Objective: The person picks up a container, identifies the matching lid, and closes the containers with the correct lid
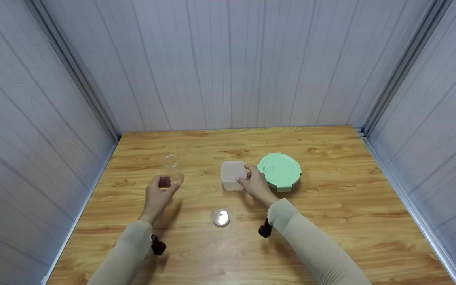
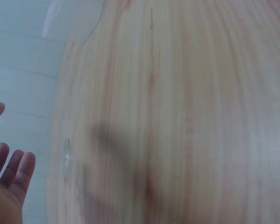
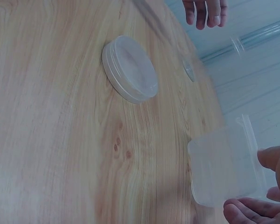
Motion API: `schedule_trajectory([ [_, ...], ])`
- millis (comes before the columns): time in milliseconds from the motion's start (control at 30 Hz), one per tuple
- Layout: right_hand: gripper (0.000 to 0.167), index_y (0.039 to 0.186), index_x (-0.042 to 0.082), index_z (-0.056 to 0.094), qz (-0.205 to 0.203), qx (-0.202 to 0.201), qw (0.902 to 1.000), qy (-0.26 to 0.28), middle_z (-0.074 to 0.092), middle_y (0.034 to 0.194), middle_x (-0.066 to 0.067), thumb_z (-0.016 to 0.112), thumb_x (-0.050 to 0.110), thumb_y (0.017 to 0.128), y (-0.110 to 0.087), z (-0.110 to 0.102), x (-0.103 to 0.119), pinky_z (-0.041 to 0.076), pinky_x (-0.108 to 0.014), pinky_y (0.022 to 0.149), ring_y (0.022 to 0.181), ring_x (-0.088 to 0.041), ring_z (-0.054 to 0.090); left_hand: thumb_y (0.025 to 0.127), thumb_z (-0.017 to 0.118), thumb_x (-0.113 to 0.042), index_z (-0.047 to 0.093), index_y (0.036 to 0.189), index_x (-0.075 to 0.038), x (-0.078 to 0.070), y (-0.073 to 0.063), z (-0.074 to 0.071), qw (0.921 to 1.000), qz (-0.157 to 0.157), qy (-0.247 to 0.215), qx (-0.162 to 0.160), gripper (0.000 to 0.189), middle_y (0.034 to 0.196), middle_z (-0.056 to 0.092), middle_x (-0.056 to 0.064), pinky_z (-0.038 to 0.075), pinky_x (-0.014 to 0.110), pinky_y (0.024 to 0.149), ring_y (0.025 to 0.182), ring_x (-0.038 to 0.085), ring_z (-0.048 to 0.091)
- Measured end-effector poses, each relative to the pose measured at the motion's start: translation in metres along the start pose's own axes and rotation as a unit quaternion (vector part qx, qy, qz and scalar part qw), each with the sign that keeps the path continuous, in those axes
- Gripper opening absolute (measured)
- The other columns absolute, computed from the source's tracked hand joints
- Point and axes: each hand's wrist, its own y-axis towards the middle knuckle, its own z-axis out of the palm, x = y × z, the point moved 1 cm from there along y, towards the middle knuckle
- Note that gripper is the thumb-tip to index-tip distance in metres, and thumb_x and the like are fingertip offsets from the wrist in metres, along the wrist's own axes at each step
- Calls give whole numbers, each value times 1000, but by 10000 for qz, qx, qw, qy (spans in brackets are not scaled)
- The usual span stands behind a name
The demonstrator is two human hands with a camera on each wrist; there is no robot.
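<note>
A clear cylindrical jar (image 1: 171, 161) stands upright on the wooden table, its round base (image 2: 66, 156) showing in the left wrist view. Beside its near side my left hand (image 1: 159, 196) hovers, thumb and fingers parted and nothing between them. My right hand (image 1: 259, 186) holds the right side of a translucent square container (image 1: 232, 174) with a lid, which sits on the table. In the right wrist view the thumb (image 3: 270, 157) is at the lid's edge and the fingers (image 3: 244, 210) lie by the container's body. A round clear lid (image 1: 221, 218) lies nearer to me, between both forearms.
Just right of my right hand, a round container with a mint-green clip lid (image 1: 279, 170) stands on the table. Pale panelled walls (image 1: 228, 63) enclose the table (image 1: 331, 221) at the back and both sides. A small black device (image 1: 265, 229) hangs at each wrist.
</note>
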Motion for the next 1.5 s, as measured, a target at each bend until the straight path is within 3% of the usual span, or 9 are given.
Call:
schedule_trajectory([
  [233,65,160,-4,46,38,-41,9999,-112,73,125,-20,72,18,105,2,0,0,63,-38,93,115,-29,72,98,82,-16,57,139,4,5,11,-3,9999,-57,-13,-163,52,135,62,28,53,20,89,122,36,61],
  [467,64,158,-7,47,-83,-89,9999,-25,75,125,-23,73,16,104,2,0,-2,63,-44,99,118,-34,73,98,82,-17,47,150,7,9,20,-3,9996,-216,-162,-95,66,150,52,28,54,47,107,137,43,54],
  [600,64,158,-8,46,-78,-64,9999,34,74,127,-24,72,15,104,2,1,-3,63,-43,99,119,-33,73,97,82,-17,44,153,5,11,26,-2,9985,-392,-384,-37,71,155,47,26,49,53,115,144,44,48],
  [967,65,159,-6,46,-36,-80,10000,-24,73,125,-21,72,18,105,1,0,-3,62,-42,96,115,-31,71,99,79,-13,37,161,1,12,41,-1,9953,-558,-760,222,76,168,39,20,42,53,125,155,40,37],
  [1500,65,160,-4,46,69,-44,10000,-28,73,126,-22,72,18,105,1,0,0,61,-44,100,115,-30,70,96,82,-17,43,156,0,15,53,4,9948,-669,-744,166,74,160,45,20,39,53,126,151,38,40],
])
